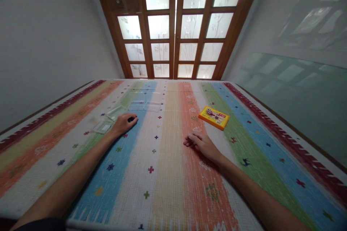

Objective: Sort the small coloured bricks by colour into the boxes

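Observation:
My left hand (125,122) rests on the striped tablecloth left of the middle, its fingers curled around a small black object (132,119). Only part of that object shows, so its kind is unclear. Just left of this hand is a small clear plastic box (103,127), with its clear lid (116,112) tilted up behind. Right of the middle, my right hand (200,143) lies on the cloth with loosely bent fingers and nothing visible in them. Beyond it a flat yellow box (213,118) with a printed picture lies at an angle, apart from the fingers.
A larger clear plastic case (145,105) with a divider lies behind my left hand. The striped tablecloth (168,173) covers the table. Wood-framed glass doors (173,25) stand at the far end, and a glass panel (292,86) leans along the right wall.

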### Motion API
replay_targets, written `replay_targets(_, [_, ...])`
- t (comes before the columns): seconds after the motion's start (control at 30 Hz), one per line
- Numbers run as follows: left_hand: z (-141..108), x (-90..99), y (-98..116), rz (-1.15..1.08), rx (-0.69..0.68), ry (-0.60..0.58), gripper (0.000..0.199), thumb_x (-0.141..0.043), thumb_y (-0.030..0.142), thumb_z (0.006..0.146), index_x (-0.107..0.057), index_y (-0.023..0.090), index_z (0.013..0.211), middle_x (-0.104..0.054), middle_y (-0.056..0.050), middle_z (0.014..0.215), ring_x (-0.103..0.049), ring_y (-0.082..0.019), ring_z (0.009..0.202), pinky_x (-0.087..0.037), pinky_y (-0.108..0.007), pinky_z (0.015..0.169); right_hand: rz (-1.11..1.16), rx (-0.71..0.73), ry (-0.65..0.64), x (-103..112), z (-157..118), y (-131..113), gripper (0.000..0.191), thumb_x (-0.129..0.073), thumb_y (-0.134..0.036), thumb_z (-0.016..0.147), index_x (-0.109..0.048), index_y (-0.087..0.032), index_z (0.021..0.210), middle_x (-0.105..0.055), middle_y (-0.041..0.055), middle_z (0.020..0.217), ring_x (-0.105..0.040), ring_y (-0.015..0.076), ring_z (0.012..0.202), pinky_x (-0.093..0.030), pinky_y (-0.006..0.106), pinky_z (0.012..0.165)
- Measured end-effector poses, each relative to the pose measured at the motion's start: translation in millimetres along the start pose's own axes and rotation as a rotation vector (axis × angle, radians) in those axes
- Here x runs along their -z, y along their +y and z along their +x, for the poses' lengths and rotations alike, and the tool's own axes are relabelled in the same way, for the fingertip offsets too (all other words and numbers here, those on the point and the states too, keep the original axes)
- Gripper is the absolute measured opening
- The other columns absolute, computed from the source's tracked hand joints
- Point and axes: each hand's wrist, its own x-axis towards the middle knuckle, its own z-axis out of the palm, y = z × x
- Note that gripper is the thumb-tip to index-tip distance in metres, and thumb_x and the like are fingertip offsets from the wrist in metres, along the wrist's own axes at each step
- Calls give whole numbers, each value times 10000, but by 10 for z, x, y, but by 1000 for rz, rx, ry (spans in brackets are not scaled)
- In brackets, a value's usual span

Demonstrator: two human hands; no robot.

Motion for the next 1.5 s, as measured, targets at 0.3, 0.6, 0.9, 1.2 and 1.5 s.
replay_targets(0.3, [-20, -13, 71, 4, 25, -130, 493, -537, 529, 879, -757, 209, 1182, -653, -84, 1408, -530, -311, 1403, -351, -512, 1219, -29, 13, 1, 15, -7, 1, 470, -574, -655, 879, -661, -198, 813, -752, 93, 833, -693, 198, 769, -521, 341, 761])
replay_targets(0.6, [-40, 31, 25, -18, 95, 3, 414, -506, 429, 862, -797, 201, 1047, -803, -73, 1107, -756, -288, 1042, -565, -446, 1027, -20, 19, 12, 11, -3, -4, 463, -577, -648, 875, -658, -199, 800, -744, 94, 817, -698, 205, 771, -527, 345, 754])
replay_targets(0.9, [-161, 116, 62, 89, 52, -202, 695, -463, 618, 897, -597, 166, 1407, -521, -129, 1546, -417, -350, 1481, -266, -546, 1249, -24, 11, 8, 15, -3, 3, 459, -587, -645, 868, -663, -197, 801, -747, 95, 822, -701, 208, 776, -524, 347, 749])
replay_targets(1.2, [-79, 45, 126, -13, 66, -113, 454, -456, 572, 896, -678, 199, 1028, -692, -156, 1344, -653, -324, 1236, -471, -489, 1115, -41, 20, 7, 26, -13, -4, 457, -575, -641, 885, -661, -199, 804, -754, 87, 824, -697, 202, 779, -518, 344, 749])
replay_targets(1.5, [-87, 100, 104, -60, 79, -77, 385, -447, 479, 889, -638, 186, 1051, -733, -154, 1250, -699, -289, 1142, -515, -462, 1057, -50, 18, 4, 24, -10, -22, 440, -576, -632, 889, -659, -210, 795, -746, 89, 826, -700, 220, 785, -529, 362, 763])
